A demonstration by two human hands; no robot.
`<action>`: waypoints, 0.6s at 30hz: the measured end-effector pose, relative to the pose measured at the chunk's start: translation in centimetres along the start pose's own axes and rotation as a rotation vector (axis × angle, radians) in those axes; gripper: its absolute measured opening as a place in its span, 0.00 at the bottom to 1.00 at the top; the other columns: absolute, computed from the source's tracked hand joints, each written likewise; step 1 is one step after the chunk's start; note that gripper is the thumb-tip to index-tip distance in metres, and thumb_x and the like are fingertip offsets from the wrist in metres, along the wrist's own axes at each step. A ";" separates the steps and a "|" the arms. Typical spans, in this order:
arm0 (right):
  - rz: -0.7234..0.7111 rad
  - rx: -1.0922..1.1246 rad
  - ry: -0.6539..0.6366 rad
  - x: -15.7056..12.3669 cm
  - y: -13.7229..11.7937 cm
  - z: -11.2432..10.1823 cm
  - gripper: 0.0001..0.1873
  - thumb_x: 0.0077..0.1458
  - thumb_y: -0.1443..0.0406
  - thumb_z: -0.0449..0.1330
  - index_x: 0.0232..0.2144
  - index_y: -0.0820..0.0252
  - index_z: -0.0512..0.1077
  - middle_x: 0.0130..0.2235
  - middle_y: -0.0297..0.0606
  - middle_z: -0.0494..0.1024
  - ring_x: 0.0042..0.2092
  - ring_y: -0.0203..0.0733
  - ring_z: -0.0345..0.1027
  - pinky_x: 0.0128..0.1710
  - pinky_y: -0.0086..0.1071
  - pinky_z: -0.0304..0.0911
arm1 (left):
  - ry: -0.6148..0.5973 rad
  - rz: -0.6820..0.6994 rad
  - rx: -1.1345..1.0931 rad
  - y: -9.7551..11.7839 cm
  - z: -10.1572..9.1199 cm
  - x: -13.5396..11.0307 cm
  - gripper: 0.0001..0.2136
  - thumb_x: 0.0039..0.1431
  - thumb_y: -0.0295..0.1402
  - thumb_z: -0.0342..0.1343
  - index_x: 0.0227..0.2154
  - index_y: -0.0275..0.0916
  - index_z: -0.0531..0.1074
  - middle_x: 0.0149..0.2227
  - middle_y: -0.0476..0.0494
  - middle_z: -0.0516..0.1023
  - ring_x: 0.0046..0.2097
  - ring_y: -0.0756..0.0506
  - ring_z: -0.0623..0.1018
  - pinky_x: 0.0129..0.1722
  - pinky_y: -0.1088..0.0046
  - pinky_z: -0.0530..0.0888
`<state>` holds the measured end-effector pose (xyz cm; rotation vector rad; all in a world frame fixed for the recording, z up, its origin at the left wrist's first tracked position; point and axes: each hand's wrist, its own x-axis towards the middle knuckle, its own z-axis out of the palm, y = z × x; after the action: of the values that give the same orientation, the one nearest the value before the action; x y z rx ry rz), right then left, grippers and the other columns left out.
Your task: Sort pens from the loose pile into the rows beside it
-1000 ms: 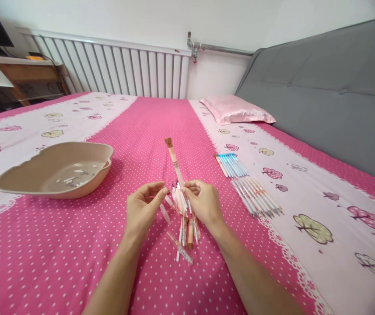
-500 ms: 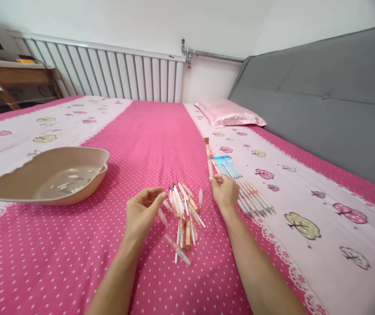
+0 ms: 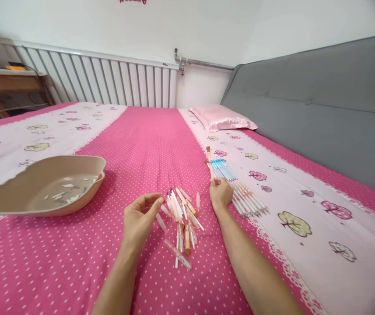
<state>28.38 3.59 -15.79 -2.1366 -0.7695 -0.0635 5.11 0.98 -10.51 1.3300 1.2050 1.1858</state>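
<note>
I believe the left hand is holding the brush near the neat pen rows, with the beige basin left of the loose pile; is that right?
Not quite: the head view shows the right hand holding the brush, not the left hand, near the neat pen rows. The beige basin is left of the loose pile.

left forearm (image 3: 117, 273): bare | right forearm (image 3: 251, 258): bare | fingers (image 3: 145, 199): bare

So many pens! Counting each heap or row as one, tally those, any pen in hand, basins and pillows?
Loose pen heap: 1
Rows, blue pen row and pale pen row: 2
Held pen: 1
Basin: 1
Pillow: 1
Total: 6
</note>
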 end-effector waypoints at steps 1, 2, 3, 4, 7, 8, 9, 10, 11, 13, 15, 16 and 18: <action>0.002 -0.015 0.007 0.1 0.0 0.1 0.11 0.52 0.65 0.54 0.35 0.62 0.75 0.34 0.43 0.80 0.35 0.43 0.72 0.34 0.30 0.58 | -0.006 -0.004 0.008 0.0 0.0 0.0 0.18 0.43 0.42 0.64 0.35 0.34 0.75 0.34 0.40 0.79 0.34 0.47 0.77 0.35 0.73 0.72; 0.003 -0.030 0.010 0.3 -0.1 0.1 0.12 0.52 0.65 0.54 0.35 0.62 0.75 0.33 0.44 0.80 0.35 0.44 0.72 0.34 0.30 0.57 | -0.009 -0.005 0.012 0.0 -0.1 0.1 0.18 0.43 0.42 0.63 0.35 0.34 0.75 0.34 0.40 0.79 0.34 0.47 0.77 0.35 0.73 0.72; 0.004 -0.044 0.012 0.4 -0.1 0.2 0.12 0.52 0.65 0.54 0.35 0.62 0.75 0.32 0.44 0.79 0.34 0.44 0.72 0.34 0.30 0.57 | -0.013 -0.005 0.013 -0.1 -0.1 0.1 0.18 0.43 0.42 0.63 0.35 0.34 0.75 0.34 0.40 0.79 0.34 0.47 0.76 0.35 0.73 0.72; 0.003 -0.058 0.012 0.6 -0.1 0.3 0.12 0.53 0.65 0.53 0.34 0.62 0.75 0.32 0.44 0.79 0.34 0.44 0.72 0.33 0.31 0.57 | -0.013 -0.004 0.012 -0.1 -0.2 0.1 0.18 0.43 0.42 0.63 0.35 0.34 0.75 0.34 0.40 0.79 0.34 0.47 0.76 0.35 0.73 0.72; -0.007 -0.100 0.009 0.9 -0.1 0.6 0.12 0.53 0.65 0.53 0.35 0.63 0.75 0.32 0.45 0.79 0.34 0.44 0.72 0.34 0.31 0.58 | -0.022 -0.009 0.013 -0.1 -0.2 0.2 0.19 0.43 0.42 0.63 0.35 0.34 0.75 0.34 0.40 0.79 0.34 0.47 0.76 0.34 0.73 0.72; -0.011 -0.114 0.008 0.9 -0.1 0.7 0.12 0.53 0.65 0.53 0.35 0.63 0.75 0.32 0.46 0.79 0.34 0.45 0.72 0.34 0.31 0.58 | -0.024 -0.013 0.015 -0.1 -0.2 0.2 0.19 0.43 0.42 0.63 0.35 0.34 0.75 0.34 0.40 0.79 0.34 0.47 0.76 0.34 0.73 0.72; -0.015 -0.128 0.006 1.0 -0.1 0.8 0.13 0.53 0.65 0.53 0.35 0.64 0.75 0.32 0.47 0.79 0.35 0.45 0.72 0.34 0.31 0.58 | -0.019 -0.015 0.016 0.0 -0.2 0.2 0.18 0.43 0.42 0.63 0.35 0.34 0.75 0.34 0.40 0.79 0.34 0.46 0.76 0.34 0.73 0.72; -0.019 -0.143 0.003 1.0 -0.2 0.8 0.13 0.53 0.65 0.53 0.35 0.64 0.76 0.32 0.47 0.79 0.35 0.46 0.72 0.34 0.32 0.58 | -0.014 -0.019 0.016 0.0 -0.1 0.1 0.18 0.43 0.42 0.64 0.35 0.34 0.75 0.34 0.40 0.79 0.34 0.46 0.76 0.34 0.72 0.72; -0.023 -0.157 0.000 1.0 -0.2 0.8 0.13 0.53 0.65 0.53 0.35 0.65 0.76 0.32 0.48 0.79 0.36 0.46 0.72 0.35 0.32 0.58 | -0.008 -0.020 0.015 0.1 -0.1 0.1 0.18 0.43 0.42 0.64 0.34 0.34 0.75 0.33 0.40 0.79 0.33 0.46 0.76 0.33 0.72 0.72; -0.031 -0.184 -0.008 1.0 -0.3 0.8 0.13 0.53 0.65 0.53 0.34 0.66 0.76 0.33 0.50 0.78 0.36 0.47 0.72 0.35 0.32 0.58 | 0.015 -0.018 0.007 0.2 0.0 0.0 0.17 0.42 0.42 0.64 0.34 0.35 0.76 0.33 0.40 0.79 0.33 0.46 0.76 0.33 0.72 0.72; -0.039 -0.208 -0.015 1.0 -0.4 0.8 0.13 0.53 0.66 0.52 0.34 0.66 0.76 0.34 0.50 0.78 0.37 0.46 0.72 0.35 0.32 0.59 | 0.029 -0.011 -0.001 0.3 0.0 -0.1 0.17 0.42 0.41 0.64 0.33 0.35 0.76 0.32 0.40 0.79 0.33 0.46 0.77 0.33 0.72 0.72; -0.041 -0.218 -0.018 1.0 -0.4 0.8 0.13 0.53 0.66 0.52 0.34 0.66 0.76 0.34 0.51 0.78 0.37 0.46 0.72 0.35 0.32 0.59 | 0.030 -0.009 -0.004 0.3 0.0 0.0 0.17 0.42 0.41 0.64 0.33 0.35 0.76 0.32 0.40 0.79 0.33 0.46 0.77 0.33 0.72 0.72; -0.044 -0.234 -0.021 1.0 -0.5 0.9 0.13 0.53 0.66 0.52 0.33 0.66 0.75 0.35 0.51 0.77 0.37 0.46 0.72 0.34 0.32 0.59 | 0.015 -0.015 -0.001 0.2 -0.1 0.1 0.17 0.41 0.41 0.64 0.33 0.35 0.76 0.32 0.40 0.79 0.33 0.46 0.77 0.33 0.72 0.73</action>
<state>28.73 4.92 -15.74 -2.3442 -0.8566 -0.1614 5.07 1.03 -10.26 1.3105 1.2231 1.1876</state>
